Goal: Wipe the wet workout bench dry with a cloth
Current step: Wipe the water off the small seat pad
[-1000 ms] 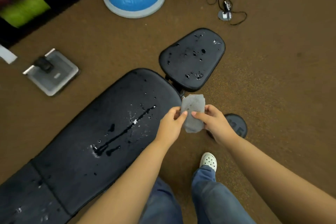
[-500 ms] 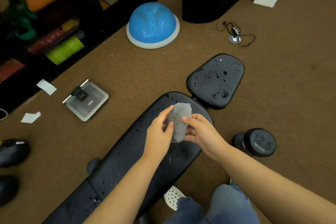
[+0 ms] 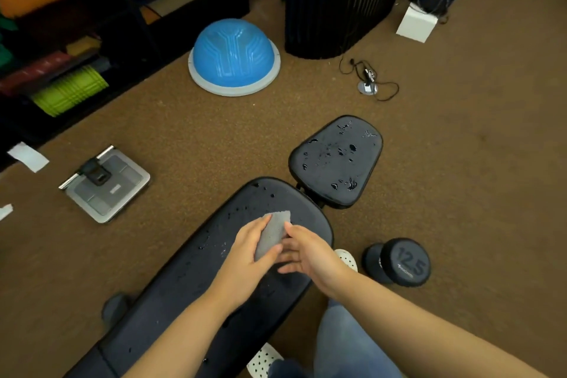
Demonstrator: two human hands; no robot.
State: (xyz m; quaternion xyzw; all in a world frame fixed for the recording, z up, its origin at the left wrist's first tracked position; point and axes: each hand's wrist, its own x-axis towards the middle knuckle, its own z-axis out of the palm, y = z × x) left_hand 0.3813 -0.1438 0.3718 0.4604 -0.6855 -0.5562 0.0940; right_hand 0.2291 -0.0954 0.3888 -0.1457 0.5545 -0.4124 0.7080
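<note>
One cloth (image 3: 273, 233) gripped in left hand (image 3: 250, 252), right hand (image 3: 306, 255) too blurred to tell: so small a wad could smear the bench's (image 3: 190, 279) droplets (image 3: 352, 148), not lift them.

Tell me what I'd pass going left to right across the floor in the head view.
Paper slip → scale → blue dome → small bench pad → white box.

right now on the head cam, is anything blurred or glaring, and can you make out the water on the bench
Head view: the fingers of the right hand smear with motion blur, while the left hand and grey cloth are only slightly soft; droplets glint clearly on the seat pad, fainter on the back pad; the shelf at upper left sits in deep shadow.
</note>
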